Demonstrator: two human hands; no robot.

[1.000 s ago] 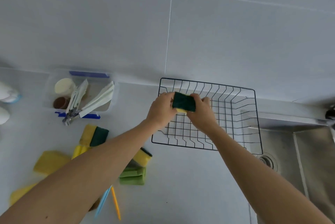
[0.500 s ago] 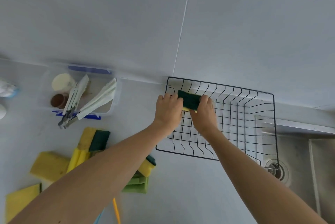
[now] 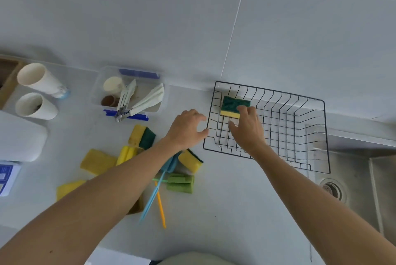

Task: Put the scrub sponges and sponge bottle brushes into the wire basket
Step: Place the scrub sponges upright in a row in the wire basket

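Fingers (image 3: 244, 110) of the right hand (image 3: 246, 130) are laid loosely spread against the scrub sponge (image 3: 234, 106), which is set in the wire basket (image 3: 310, 136), green side up, long axis left-right.

Wire basket (image 3: 317, 102) open from above; one scrub sponge (image 3: 233, 106) in its far left corner, my right hand (image 3: 246, 132) over the left part. Right part free. Left of basket, bare counter (image 3: 235, 211) near me; sponge pile (image 3: 137, 149) crowds farther left.
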